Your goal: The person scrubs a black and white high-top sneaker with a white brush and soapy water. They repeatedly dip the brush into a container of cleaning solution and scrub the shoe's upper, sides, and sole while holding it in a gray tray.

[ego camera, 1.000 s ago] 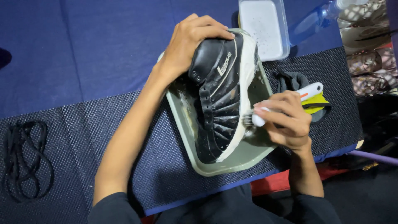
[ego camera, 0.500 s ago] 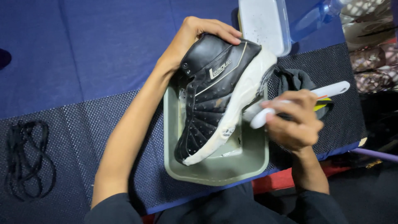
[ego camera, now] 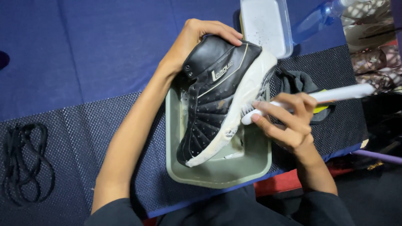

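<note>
Black high-top shoe (ego camera: 217, 100) tilted on side over grey-green tray (ego camera: 217, 173), white sole (ego camera: 251, 90) facing right, smeared wet. Upper looks stiff, padded; sole likely slippery with suds, so hold at collar, not sole. Your left hand (ego camera: 197, 39) wraps heel and collar, closed firm on shoe. Your right hand (ego camera: 289, 119) pinches white brush (ego camera: 314, 100), bristles touching sole edge. Dark cloth (ego camera: 299, 83) beneath brush. White lidded container (ego camera: 264, 25) just beyond toe. Black laces (ego camera: 25, 163) well apart, far left on mat (ego camera: 75, 134).
</note>
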